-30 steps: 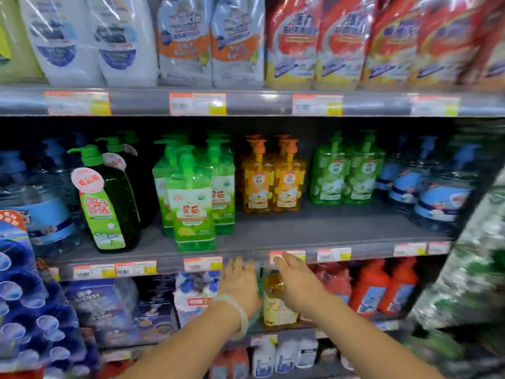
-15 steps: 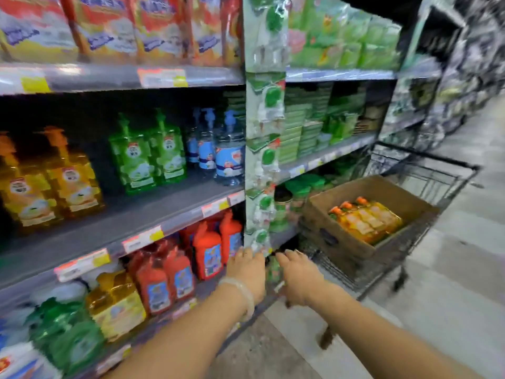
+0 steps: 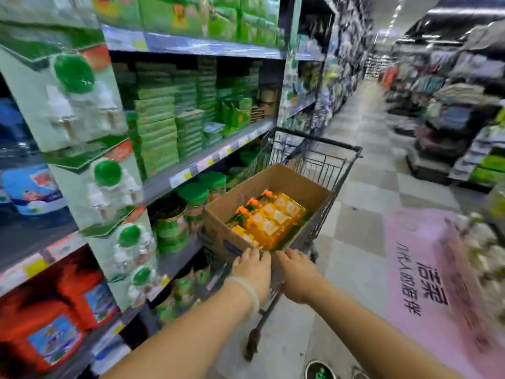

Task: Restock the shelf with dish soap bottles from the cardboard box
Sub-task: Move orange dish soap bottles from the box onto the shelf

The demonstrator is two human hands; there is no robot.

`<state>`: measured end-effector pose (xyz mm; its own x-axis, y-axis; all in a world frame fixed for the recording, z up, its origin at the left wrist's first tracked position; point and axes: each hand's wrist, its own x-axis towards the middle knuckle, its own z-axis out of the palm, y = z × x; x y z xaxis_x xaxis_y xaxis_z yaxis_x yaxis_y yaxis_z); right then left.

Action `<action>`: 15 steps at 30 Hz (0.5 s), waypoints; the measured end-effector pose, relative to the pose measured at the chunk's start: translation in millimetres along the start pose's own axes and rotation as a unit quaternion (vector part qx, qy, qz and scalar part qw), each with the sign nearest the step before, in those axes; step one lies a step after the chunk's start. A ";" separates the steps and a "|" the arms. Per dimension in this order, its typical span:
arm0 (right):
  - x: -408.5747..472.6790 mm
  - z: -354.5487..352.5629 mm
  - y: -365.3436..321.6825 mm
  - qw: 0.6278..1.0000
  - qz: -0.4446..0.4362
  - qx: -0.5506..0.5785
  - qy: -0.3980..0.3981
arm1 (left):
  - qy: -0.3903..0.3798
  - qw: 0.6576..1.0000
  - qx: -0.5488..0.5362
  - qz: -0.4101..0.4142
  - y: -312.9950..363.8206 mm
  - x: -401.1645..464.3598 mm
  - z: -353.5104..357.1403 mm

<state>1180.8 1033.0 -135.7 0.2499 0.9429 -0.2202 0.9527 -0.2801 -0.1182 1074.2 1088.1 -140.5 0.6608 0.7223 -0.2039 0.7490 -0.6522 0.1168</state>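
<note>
The cardboard box [image 3: 276, 187] sits open-topped in a wire shopping cart [image 3: 325, 160], and everything else is placed from it. To the left of the box runs the shelf [image 3: 207, 160] with its strip of price tags, stacked with flat green cartons [image 3: 158, 132] above and round green-lidded jars [image 3: 191, 198] below, level with the box's left wall. Nearer than the box, a hanging strip of blister-packed goods with green domes [image 3: 108, 173] juts out from the shelf front. Right of the box lies pale checkered floor with a pink floor mat [image 3: 418, 255] carrying dark characters.

The box is plain brown corrugated board with straight walls. Inside it lie dish soap bottles [image 3: 269, 217], translucent orange-yellow plastic with orange pump tops and pale labels, packed side by side on their backs.

The left hand [image 3: 252, 269], a pale bracelet at its wrist, rests its loosely spread fingers on the near rim of the box. The right hand [image 3: 297, 272] is just beside it at the same rim, fingers relaxed and slightly bent, gripping nothing.
</note>
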 end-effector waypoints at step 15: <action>261.6 -38.6 86.0 0.993 -0.057 0.028 -0.096 | -0.056 0.971 -0.137 -0.189 -61.6 238.7 -11.6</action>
<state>1334.9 1262.5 -166.1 0.0972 0.9186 -0.3829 0.9603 -0.1877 -0.2065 1186.3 1303.3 -185.0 0.3384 0.8586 -0.3851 0.9317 -0.2483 0.2650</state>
